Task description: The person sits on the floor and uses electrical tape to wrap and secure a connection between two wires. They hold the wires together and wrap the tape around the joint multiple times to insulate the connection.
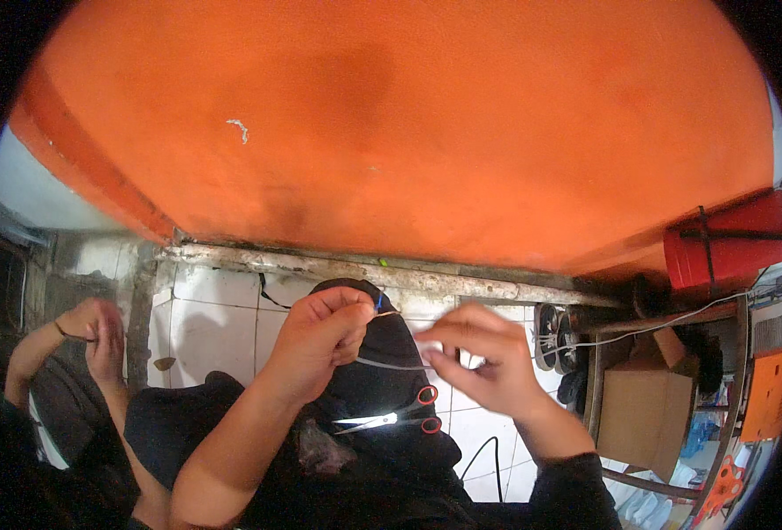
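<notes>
- The left hand [320,340] is curling into a loose fist, its fingers [348,329] pinching the top of a black garment [369,389] and what looks like a small pin or needle with a blue end [379,302].
- The right hand [479,362] is hovering just beside it, thumb and forefinger closing narrowly on a pale strand [391,364] that is running across to the left hand; whether it is thread or thin cord is too fine to tell.
- The black garment is draping from the hands down over the person's lap, above a white tiled floor [219,327].
- Red-handled scissors [400,420] are lying open on the dark cloth just below the hands, untouched by either hand.
- Judging by this, the hand-stitching seems to be under way: the strand is already attached at the cloth and being drawn, while no finished seam is showing, so how much is left cannot be told.
- Another person's arms [82,336] are showing at the left, well apart.
- An orange wall [391,115] is filling the upper view; a red bucket [726,243], a cardboard box [642,406] and shoes [554,331] are sitting at the right.
</notes>
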A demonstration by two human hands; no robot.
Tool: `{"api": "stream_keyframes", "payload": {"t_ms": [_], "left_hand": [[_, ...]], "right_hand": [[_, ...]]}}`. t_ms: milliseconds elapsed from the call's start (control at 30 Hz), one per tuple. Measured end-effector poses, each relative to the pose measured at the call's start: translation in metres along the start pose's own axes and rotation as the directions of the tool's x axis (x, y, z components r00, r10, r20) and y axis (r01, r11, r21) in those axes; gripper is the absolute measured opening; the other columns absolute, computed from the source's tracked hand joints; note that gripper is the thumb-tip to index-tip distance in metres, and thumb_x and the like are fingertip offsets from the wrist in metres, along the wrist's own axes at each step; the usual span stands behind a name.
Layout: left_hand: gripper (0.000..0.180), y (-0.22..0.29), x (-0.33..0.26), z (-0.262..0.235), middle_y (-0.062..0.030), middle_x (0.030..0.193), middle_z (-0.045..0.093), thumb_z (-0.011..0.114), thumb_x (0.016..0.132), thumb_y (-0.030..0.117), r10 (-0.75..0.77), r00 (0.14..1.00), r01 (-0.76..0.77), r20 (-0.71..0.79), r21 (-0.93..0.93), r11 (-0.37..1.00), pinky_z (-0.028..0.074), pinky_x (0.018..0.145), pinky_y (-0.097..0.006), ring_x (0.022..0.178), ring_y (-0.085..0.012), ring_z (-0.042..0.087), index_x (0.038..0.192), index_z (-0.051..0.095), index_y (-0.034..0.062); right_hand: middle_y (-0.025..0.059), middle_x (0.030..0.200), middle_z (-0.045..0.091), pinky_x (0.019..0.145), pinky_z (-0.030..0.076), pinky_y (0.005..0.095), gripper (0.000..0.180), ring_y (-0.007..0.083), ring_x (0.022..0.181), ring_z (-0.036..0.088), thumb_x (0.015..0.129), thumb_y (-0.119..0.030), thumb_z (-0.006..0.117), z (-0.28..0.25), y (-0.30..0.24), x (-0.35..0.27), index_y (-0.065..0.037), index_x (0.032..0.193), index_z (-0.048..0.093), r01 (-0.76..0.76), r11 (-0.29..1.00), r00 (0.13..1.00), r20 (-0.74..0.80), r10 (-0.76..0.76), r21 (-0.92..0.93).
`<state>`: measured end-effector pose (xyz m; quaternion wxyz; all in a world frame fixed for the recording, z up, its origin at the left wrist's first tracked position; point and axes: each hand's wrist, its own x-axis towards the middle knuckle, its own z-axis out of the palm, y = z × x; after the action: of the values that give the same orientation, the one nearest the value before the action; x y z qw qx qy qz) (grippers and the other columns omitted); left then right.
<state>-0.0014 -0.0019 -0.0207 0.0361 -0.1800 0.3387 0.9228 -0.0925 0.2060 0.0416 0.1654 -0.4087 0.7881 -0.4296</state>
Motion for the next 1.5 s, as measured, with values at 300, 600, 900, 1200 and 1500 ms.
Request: {"api": "stream_keyframes", "payload": {"t_ms": [300, 600, 900, 1200, 1500], "left_hand": [[0.009, -0.002, -0.008, 0.005, 0.0075, 0.061, 0.046, 0.066, 0.094, 0.013, -0.018, 0.999, 0.020, -0.030, 0.086, 0.996, 0.023, 0.044, -0.022, 0.047, -0.0023, 0.033, 0.096, 0.065, 0.0039], [0.010, -0.001, -0.013, 0.012, 0.0026, 0.079, 0.064, 0.067, 0.094, 0.011, 0.135, 0.990, -0.108, -0.041, 0.393, 0.913, 0.038, 0.056, -0.020, 0.066, -0.0027, 0.052, 0.096, 0.068, 0.0019], [0.009, -0.003, -0.014, 0.016, 0.0048, 0.074, 0.059, 0.068, 0.091, 0.013, 0.307, 0.951, -0.282, 0.037, 0.506, 0.815, 0.037, 0.056, -0.021, 0.063, -0.0036, 0.048, 0.093, 0.068, 0.0044], [0.006, 0.002, -0.013, 0.009, 0.0036, 0.083, 0.063, 0.066, 0.094, 0.006, 0.230, 0.973, -0.203, -0.004, 0.456, 0.866, 0.042, 0.066, -0.020, 0.074, -0.0015, 0.054, 0.096, 0.066, 0.0011], [0.005, 0.002, -0.010, 0.020, -0.0019, 0.078, 0.064, 0.066, 0.089, 0.003, 0.416, 0.888, -0.409, 0.195, 0.747, 0.524, 0.044, 0.058, -0.025, 0.065, -0.0081, 0.055, 0.093, 0.065, 0.0006]], "right_hand": [[0.0060, 0.083, 0.069, 0.061, 0.051, 0.0320, 0.018, 0.0214, 0.072, 0.065, 0.072, 0.001, 0.078, 0.017, 0.007, 0.053, -0.005, 0.088, 0.075, 0.370, 0.915, 0.923, -0.049, -0.382, -0.161], [0.0068, 0.079, 0.068, 0.053, 0.049, 0.0267, 0.016, 0.0158, 0.065, 0.064, 0.067, 0.004, 0.074, 0.026, 0.007, 0.045, -0.003, 0.081, 0.071, 0.304, 0.942, 0.939, -0.123, -0.321, -0.139], [0.0059, 0.077, 0.063, 0.059, 0.049, 0.0237, 0.007, 0.0104, 0.062, 0.058, 0.075, 0.005, 0.069, 0.016, 0.019, 0.051, 0.000, 0.076, 0.063, 0.042, 0.978, 0.926, -0.359, -0.115, -0.206], [0.0024, 0.092, 0.059, 0.055, 0.038, 0.0219, 0.013, 0.0069, 0.069, 0.049, 0.077, 0.006, 0.066, -0.003, 0.010, 0.041, -0.002, 0.087, 0.066, -0.046, 0.987, 0.992, -0.107, 0.063, 0.153], [0.0104, 0.081, 0.061, 0.065, 0.050, 0.0383, 0.010, 0.0291, 0.075, 0.062, 0.073, -0.003, 0.072, -0.006, 0.001, 0.056, -0.003, 0.082, 0.068, 0.258, 0.966, 0.959, 0.124, -0.255, -0.011]]}}
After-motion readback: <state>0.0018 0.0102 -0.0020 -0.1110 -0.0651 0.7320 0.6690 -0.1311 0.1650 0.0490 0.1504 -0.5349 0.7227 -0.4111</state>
